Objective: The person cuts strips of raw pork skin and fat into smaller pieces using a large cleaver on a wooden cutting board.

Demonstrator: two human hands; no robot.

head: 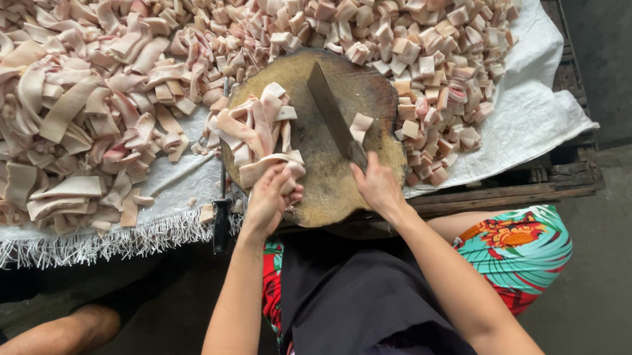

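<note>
Here the left hand (270,198) pinches a strip (271,165) at the near-left edge of the round block (327,177), while the right hand (376,187) is closed on the cleaver (334,114). Judging by this, fingertips should stay curled back and cuts square.

Right hand (377,187) grips cleaver (336,116); left hand (270,198) holds meat strips (258,133) on round board (330,176).

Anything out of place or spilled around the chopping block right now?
Nothing spilled. One oddity: a second knife lies half-hidden beside the round block, its dark handle overhanging the table edge by the white cloth's fringe.
</note>
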